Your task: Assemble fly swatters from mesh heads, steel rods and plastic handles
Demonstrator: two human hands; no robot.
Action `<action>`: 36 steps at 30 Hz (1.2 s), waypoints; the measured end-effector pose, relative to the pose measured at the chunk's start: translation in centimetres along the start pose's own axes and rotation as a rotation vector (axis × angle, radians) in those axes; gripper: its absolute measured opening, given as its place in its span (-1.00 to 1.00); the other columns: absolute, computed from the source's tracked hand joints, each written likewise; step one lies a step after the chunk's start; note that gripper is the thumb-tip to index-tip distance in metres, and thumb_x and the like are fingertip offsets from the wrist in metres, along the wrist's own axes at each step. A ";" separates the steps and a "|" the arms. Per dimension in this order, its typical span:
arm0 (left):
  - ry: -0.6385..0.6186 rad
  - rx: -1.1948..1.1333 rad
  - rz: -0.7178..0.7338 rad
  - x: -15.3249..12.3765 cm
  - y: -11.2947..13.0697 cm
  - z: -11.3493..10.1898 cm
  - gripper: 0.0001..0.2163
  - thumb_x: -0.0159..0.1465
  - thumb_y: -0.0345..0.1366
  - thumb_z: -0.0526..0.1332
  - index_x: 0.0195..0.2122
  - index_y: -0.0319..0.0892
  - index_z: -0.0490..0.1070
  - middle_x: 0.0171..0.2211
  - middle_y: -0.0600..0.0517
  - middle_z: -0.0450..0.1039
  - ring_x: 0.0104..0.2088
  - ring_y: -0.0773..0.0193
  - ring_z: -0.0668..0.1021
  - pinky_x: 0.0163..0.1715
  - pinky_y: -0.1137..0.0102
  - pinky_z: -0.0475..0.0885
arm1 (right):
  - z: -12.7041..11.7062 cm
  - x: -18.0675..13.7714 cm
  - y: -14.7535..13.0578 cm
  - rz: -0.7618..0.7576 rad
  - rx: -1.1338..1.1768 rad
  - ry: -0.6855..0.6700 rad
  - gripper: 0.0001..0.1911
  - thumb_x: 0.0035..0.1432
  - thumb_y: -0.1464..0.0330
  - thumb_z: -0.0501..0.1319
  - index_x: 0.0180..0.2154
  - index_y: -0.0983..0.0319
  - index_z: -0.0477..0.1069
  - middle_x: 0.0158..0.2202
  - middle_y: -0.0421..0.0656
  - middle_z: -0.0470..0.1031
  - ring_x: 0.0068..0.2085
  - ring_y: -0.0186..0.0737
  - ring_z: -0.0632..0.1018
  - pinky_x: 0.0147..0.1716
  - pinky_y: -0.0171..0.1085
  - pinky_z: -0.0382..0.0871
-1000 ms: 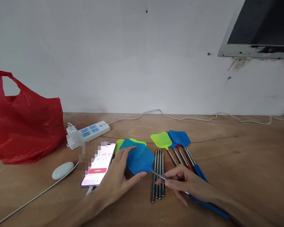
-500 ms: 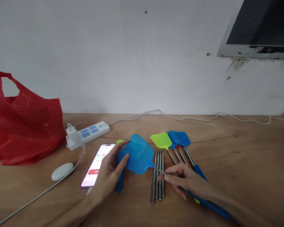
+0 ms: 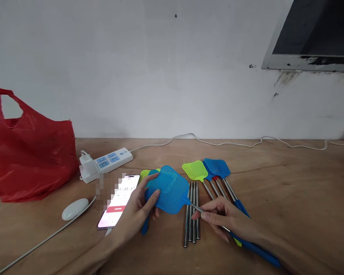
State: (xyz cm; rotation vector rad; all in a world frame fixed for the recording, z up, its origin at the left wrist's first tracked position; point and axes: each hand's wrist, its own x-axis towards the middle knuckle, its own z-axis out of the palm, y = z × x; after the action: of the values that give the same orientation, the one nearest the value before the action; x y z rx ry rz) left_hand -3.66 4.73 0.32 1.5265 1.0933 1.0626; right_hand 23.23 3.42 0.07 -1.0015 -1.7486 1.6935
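My left hand (image 3: pixel 137 215) grips the left edge of a blue fly-swatter head (image 3: pixel 169 189), held tilted just above the wooden table (image 3: pixel 289 198). My right hand (image 3: pixel 222 219) pinches the thin metal rod (image 3: pixel 197 208) that meets the head's neck; the rod's blue handle (image 3: pixel 258 252) runs back under my wrist. Several bare metal rods (image 3: pixel 191 214) lie side by side under the swatter. More loose heads, yellow-green and blue (image 3: pixel 146 175), lie behind my left hand.
Assembled swatters with a yellow-green head (image 3: pixel 195 170) and blue heads (image 3: pixel 217 167) lie to the right. A lit phone (image 3: pixel 119 204), a white mouse (image 3: pixel 75 208), a power strip (image 3: pixel 106 162) and a red plastic bag (image 3: pixel 28 152) sit on the left. A white cable runs along the wall.
My left hand went from resting flat on the blue head to gripping its edge and lifting it off the pile. My right hand kept its pinch on the rod.
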 end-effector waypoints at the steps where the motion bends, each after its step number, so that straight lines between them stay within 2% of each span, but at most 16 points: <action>1: -0.007 0.004 -0.003 -0.1 0.0 0.1 -0.42 0.37 -0.01 0.16 0.30 -0.17 0.05 -0.60 0.19 0.38 -0.60 0.29 0.47 -0.55 0.42 0.41 | 0.0 0.0 0.0 0.001 -0.002 0.001 -0.46 0.22 0.00 0.19 -0.12 0.34 0.61 -0.77 -0.35 0.25 -0.74 -0.46 0.17 -0.67 -0.38 0.01; 15: -0.010 -0.020 -0.008 -0.4 -0.2 0.8 -0.45 0.37 0.00 0.15 0.23 -0.20 0.04 -0.62 0.19 0.40 -0.61 0.28 0.47 -0.55 0.40 0.40 | 0.3 0.0 0.4 -0.003 -0.014 0.011 -0.49 0.27 0.03 0.15 -0.11 0.31 0.61 -0.76 -0.36 0.19 -0.70 -0.45 0.12 -0.60 -0.32 -0.03; 26: -0.023 -0.002 -0.032 -0.7 -0.4 0.6 -0.41 0.37 0.02 0.12 0.29 -0.19 0.02 -0.63 0.19 0.38 -0.60 0.22 0.48 -0.52 0.36 0.41 | 0.5 0.2 0.6 -0.010 0.011 0.015 -0.49 0.27 0.04 0.16 -0.16 0.35 0.60 -0.76 -0.36 0.21 -0.71 -0.46 0.12 -0.61 -0.33 -0.05; 28: -0.028 0.029 -0.029 -0.4 -0.3 0.4 -0.43 0.37 0.02 0.12 0.31 -0.13 0.05 -0.54 0.13 0.46 -0.53 0.19 0.53 -0.46 0.32 0.46 | 0.6 0.3 0.5 -0.004 0.026 0.015 -0.50 0.27 0.04 0.17 -0.18 0.36 0.59 -0.77 -0.36 0.21 -0.73 -0.47 0.11 -0.63 -0.34 -0.06; 30: 0.016 0.094 0.019 0.0 -0.2 0.2 -0.48 0.36 0.00 0.15 0.28 -0.04 0.15 -0.23 -0.01 0.55 -0.25 0.11 0.60 -0.25 0.26 0.51 | 0.7 0.4 0.6 -0.002 0.056 0.019 -0.52 0.26 0.05 0.18 -0.23 0.36 0.58 -0.79 -0.37 0.21 -0.74 -0.48 0.10 -0.64 -0.36 -0.06; 32: 0.109 0.146 0.086 0.3 -0.1 -0.1 -0.54 0.35 -0.01 0.16 0.23 0.03 0.24 0.11 -0.04 0.41 0.09 0.04 0.49 -0.01 0.23 0.44 | 0.7 0.7 0.8 -0.026 0.127 0.041 -0.54 0.26 0.05 0.18 -0.28 0.34 0.55 -0.79 -0.38 0.21 -0.75 -0.49 0.10 -0.66 -0.37 -0.05; 33: 0.157 0.158 0.109 0.5 -0.1 -0.2 -0.56 0.35 -0.01 0.15 0.22 0.05 0.25 0.20 -0.02 0.33 0.18 0.04 0.41 0.06 0.23 0.40 | 0.7 0.8 1.0 -0.039 0.183 0.062 -0.54 0.26 0.04 0.18 -0.31 0.33 0.53 -0.80 -0.38 0.20 -0.76 -0.48 0.09 -0.68 -0.38 -0.04; 36: 0.241 0.147 0.109 0.6 -0.1 -0.3 -0.59 0.36 -0.01 0.12 0.20 0.03 0.25 0.22 -0.02 0.30 0.20 0.05 0.38 0.07 0.24 0.39 | 0.1 1.2 1.4 -0.009 0.391 0.127 -0.52 0.20 -0.03 0.19 -0.41 0.28 0.47 -0.81 -0.39 0.16 -0.79 -0.47 0.05 -0.76 -0.40 -0.06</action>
State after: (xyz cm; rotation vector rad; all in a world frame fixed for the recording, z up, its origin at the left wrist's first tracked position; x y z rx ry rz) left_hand -3.83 5.37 0.30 1.6183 1.2893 1.2910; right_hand 22.60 4.23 -1.51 -0.8961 -1.2730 1.8290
